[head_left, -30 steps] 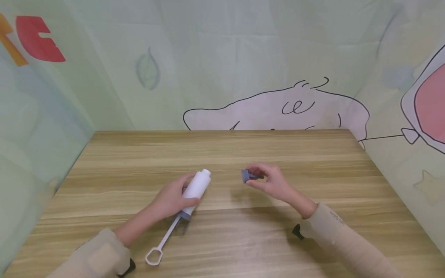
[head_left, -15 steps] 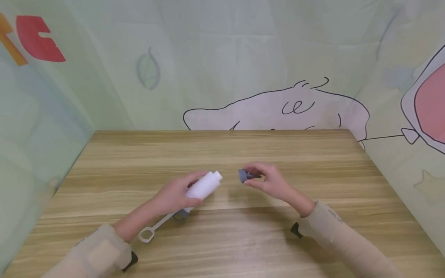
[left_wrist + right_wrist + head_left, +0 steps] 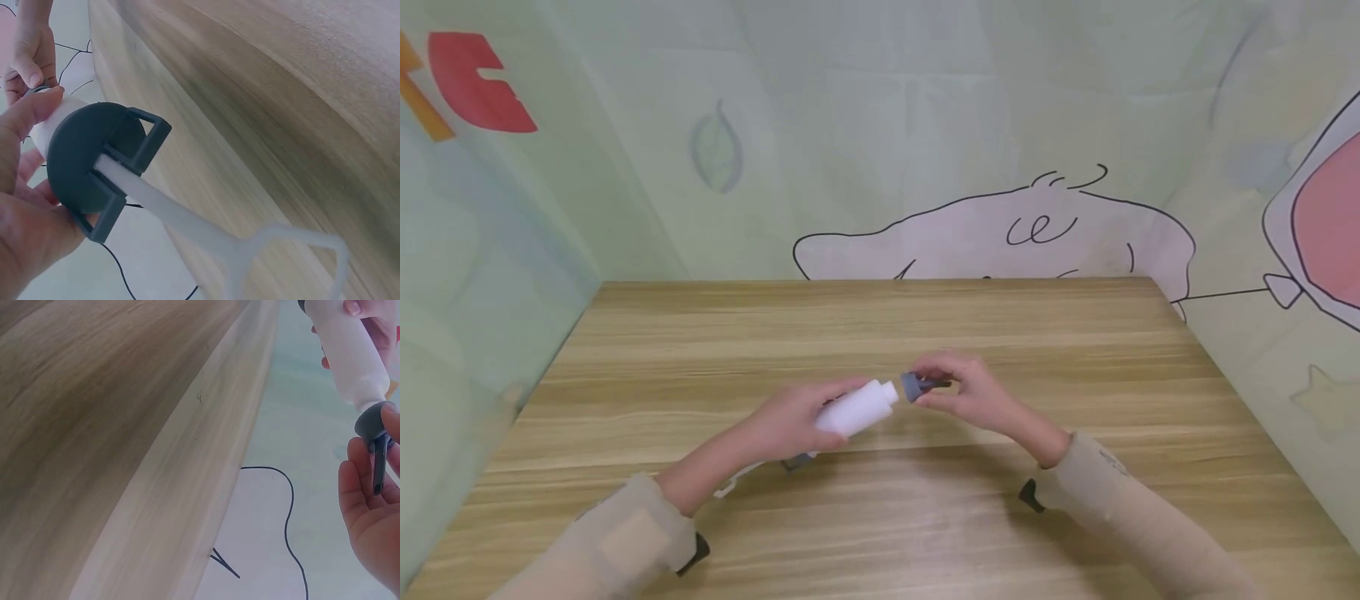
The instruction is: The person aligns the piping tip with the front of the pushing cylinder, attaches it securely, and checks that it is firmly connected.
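Note:
A large white syringe (image 3: 859, 409) lies across the grip of my left hand (image 3: 784, 423), fingers and thumb wrapped round its barrel. Its narrow tip points up and right towards my right hand (image 3: 973, 395). That hand pinches a grey nozzle cap (image 3: 912, 387) with a thin spout, its wide end facing the tip. A small gap shows between them in the head view; in the right wrist view the cap overlaps the barrel's end. The left wrist view shows the syringe's dark grey flange (image 3: 81, 156) with two finger loops, and the white plunger rod (image 3: 178, 209) ending in a ring handle.
Both hands are over a wood-grain table (image 3: 880, 325). Pale green fabric (image 3: 910, 125) printed with cartoon shapes hangs behind the table and along its sides.
My left hand has moved right and tilted the syringe flatter, its tip now close to the cap. My right hand has shifted slightly left, still pinching the nozzle cap.

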### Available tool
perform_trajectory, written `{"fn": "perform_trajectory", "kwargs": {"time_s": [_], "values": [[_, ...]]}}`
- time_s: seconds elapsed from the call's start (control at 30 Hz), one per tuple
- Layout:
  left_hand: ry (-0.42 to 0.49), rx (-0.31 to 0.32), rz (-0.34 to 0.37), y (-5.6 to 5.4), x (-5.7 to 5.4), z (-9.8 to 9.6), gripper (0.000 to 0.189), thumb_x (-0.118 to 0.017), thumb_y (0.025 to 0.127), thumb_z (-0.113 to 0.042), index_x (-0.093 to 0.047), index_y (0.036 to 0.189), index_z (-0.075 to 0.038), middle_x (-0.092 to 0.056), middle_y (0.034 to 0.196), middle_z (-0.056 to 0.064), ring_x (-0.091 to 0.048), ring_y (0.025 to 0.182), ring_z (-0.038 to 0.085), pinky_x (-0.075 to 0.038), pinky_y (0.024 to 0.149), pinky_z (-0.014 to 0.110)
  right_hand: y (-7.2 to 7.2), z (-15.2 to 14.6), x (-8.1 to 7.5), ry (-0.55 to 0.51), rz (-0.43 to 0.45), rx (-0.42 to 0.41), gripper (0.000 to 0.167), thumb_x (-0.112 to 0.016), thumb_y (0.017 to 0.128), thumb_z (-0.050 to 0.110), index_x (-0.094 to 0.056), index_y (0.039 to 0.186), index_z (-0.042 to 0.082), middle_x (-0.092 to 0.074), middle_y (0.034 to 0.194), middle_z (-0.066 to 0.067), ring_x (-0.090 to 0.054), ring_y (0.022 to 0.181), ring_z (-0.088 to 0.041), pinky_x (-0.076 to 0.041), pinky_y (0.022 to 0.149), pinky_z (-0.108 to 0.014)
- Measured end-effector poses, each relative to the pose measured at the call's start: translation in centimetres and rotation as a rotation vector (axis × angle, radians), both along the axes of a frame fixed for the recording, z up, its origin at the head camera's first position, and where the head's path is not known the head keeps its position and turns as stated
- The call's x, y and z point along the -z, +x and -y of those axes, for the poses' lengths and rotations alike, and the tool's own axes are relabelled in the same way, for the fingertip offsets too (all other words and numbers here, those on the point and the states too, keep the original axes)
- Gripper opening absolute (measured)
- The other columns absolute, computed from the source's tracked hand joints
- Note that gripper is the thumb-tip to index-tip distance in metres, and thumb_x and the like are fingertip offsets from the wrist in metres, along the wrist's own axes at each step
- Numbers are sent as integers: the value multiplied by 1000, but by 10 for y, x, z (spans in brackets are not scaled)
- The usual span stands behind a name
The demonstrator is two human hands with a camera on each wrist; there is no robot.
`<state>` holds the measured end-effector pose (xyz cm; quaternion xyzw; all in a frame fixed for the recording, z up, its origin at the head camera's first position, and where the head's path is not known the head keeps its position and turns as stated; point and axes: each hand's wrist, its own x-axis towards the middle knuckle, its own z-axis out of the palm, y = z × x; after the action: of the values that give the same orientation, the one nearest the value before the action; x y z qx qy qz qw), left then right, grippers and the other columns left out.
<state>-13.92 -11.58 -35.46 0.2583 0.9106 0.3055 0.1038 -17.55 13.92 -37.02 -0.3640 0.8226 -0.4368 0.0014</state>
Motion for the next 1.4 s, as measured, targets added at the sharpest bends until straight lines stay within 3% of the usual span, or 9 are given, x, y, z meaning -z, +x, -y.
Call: {"fn": "perform_trajectory", "kwargs": {"time_s": [0.2,0.73,0.97,1.2,1.4], "values": [[-14,40,-17,0,-2,-3,65,-72,71,-19,-45,129,-20,-57,119,5,-55,91,18,-46,71,33,0,3,0,11,-2,-34,30,-70,71,5,-62,101,2,-66,93,-10,-61,77,-14,-52,69,-29],[-21,62,24,-2,-4,-7,67,-72,71,-21,-43,132,-19,-57,118,5,-54,89,17,-46,70,32,1,5,-2,65,3,-72,33,-71,71,10,-63,102,5,-66,100,-7,-62,87,-12,-50,77,-23],[11,88,31,-3,-4,-6,67,-72,71,-21,-43,131,-19,-57,118,4,-54,88,16,-46,68,29,1,5,-2,50,-58,-90,32,-72,69,5,-63,99,3,-66,98,-7,-62,86,-13,-50,76,-23],[86,112,94,-3,-2,-3,66,-71,71,-20,-42,132,-21,-57,117,1,-54,86,14,-46,68,27,3,5,-3,32,-54,-109,31,-72,68,1,-62,98,2,-66,98,-9,-62,86,-16,-50,76,-22],[122,134,135,-4,-1,-1,66,-70,73,-19,-42,132,-23,-57,117,-1,-55,89,14,-46,69,27,4,7,-5,26,-108,-145,30,-71,68,-1,-62,97,1,-66,96,-10,-63,86,-16,-50,76,-23]]}}
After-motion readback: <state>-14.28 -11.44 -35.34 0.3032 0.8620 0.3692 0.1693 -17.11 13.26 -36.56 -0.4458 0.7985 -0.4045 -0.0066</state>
